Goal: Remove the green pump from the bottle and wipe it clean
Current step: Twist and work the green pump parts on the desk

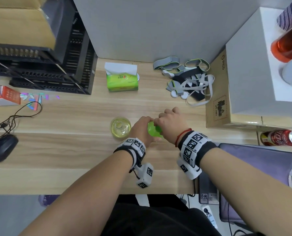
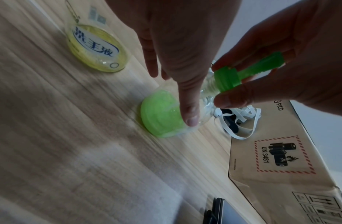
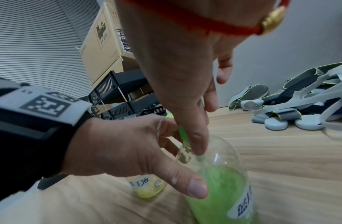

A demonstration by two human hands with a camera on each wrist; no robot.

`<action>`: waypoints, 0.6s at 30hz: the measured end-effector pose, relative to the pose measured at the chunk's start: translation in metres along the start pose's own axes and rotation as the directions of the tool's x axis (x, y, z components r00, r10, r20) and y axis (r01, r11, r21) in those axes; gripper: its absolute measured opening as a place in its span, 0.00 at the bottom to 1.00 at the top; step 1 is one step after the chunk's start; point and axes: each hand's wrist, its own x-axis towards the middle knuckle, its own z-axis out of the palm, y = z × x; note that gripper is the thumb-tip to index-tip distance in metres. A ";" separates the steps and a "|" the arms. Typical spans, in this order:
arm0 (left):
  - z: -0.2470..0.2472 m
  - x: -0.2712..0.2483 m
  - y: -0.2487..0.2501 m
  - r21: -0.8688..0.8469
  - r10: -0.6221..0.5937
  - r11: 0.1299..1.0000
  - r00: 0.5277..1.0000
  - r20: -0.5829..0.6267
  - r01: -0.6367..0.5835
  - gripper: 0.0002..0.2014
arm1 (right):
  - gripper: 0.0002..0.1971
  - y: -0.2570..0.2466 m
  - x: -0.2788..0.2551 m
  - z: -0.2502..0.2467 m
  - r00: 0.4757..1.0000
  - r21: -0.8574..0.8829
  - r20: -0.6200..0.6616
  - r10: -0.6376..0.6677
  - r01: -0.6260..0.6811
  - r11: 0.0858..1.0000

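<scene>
Steadying the bottle with the left hand, the right hand pinches the green pump; a slip could topple it toward the yellow bottle beside.

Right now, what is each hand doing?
Left hand: holds the bottle of green liquid.
Right hand: pinches the green pump on top.

Both forearms reach forward, left hand curled in a grip, right hand pinching beside it.
</scene>
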 end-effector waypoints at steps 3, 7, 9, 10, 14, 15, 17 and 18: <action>-0.001 0.000 -0.001 0.003 0.009 1.000 1.000 0.002 -0.009 0.39 | 0.16 -0.002 0.004 0.000 0.994 -0.021 0.071 0.082 -0.081 0.997; -0.001 -0.001 -0.001 -0.005 0.017 1.000 1.000 -0.006 -0.017 0.39 | 0.26 0.000 0.005 0.001 0.984 0.007 0.109 0.141 -0.143 0.990; -0.001 0.000 -0.001 0.010 0.014 1.000 1.000 -0.001 -0.014 0.38 | 0.21 -0.003 0.003 0.003 0.988 0.025 0.105 0.109 -0.112 0.993; -0.002 0.001 0.000 0.021 0.014 1.000 1.000 0.002 -0.014 0.37 | 0.19 -0.005 0.003 0.005 0.990 0.026 0.103 0.093 -0.096 0.995; -0.003 0.000 0.002 0.037 0.015 0.999 1.000 0.015 -0.016 0.31 | 0.16 -0.009 0.005 0.007 0.997 0.024 0.055 0.053 -0.054 0.998; -0.003 -0.001 0.003 0.037 0.017 0.999 1.000 0.016 -0.018 0.30 | 0.15 -0.010 0.006 0.006 0.999 0.015 0.037 0.040 -0.040 0.999; -0.003 -0.001 0.002 0.032 0.021 0.999 1.000 0.014 -0.022 0.28 | 0.11 -0.011 0.006 0.005 1.000 -0.007 0.003 0.016 -0.016 1.000; -0.003 -0.001 0.002 0.027 0.022 0.999 1.000 0.014 -0.023 0.28 | 0.10 -0.012 0.005 0.003 1.000 -0.023 0.001 0.016 -0.016 1.000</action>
